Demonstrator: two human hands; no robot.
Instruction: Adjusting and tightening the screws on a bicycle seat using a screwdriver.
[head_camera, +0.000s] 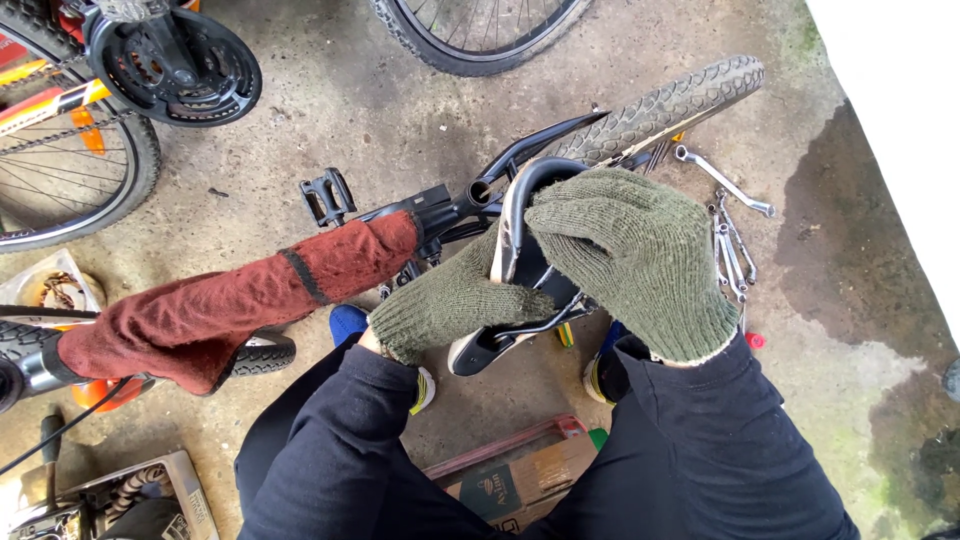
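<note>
Fingers (590, 240) curled shut, both gloved hands gripping bicycle saddle (515, 250)

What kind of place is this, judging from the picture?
Probably an informal bicycle repair spot: bare concrete floor, several bicycle wheels, loose wrenches on the ground, and gloved hands on a bicycle saddle.

Black bicycle saddle (520, 215) with shiny rails, tipped on edge above the black frame, tyre just behind.

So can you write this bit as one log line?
left hand: holds saddle | right hand: on saddle | wrenches: on ground
</note>
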